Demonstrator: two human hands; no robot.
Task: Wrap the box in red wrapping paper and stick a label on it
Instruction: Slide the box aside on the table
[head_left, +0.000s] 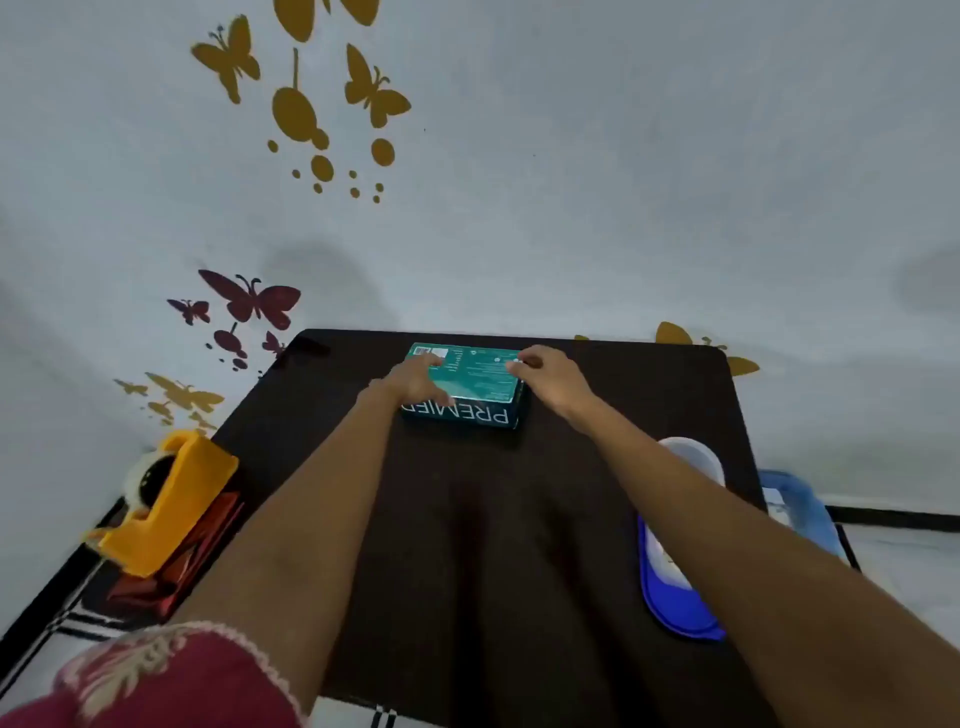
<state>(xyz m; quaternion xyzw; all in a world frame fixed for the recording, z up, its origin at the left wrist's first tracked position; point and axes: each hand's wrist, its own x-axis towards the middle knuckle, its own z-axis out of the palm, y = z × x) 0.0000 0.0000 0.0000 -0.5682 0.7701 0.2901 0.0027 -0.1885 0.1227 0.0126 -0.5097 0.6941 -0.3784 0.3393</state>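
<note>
Hands on the bare box, wrapping not yet begun.

From the head view, the teal box (464, 383) lies flat at the far middle of the dark tabletop (498, 519), both arms stretched out to it. The left hand (415, 378) rests on its top near the left end, fingers (434, 364) spread and open over the lid; the right hand (551, 375) sits at the right end, fingers curled against the top edge, though I cannot tell if they truly pinch it. Red paper (182, 551) lies folded at the left edge under a yellow tape dispenser (166, 506), well apart from the box. A blue tub (675, 587) sits right. I'd say this is positioning; next comes fetching and spreading the paper, then setting the box on it.
</note>
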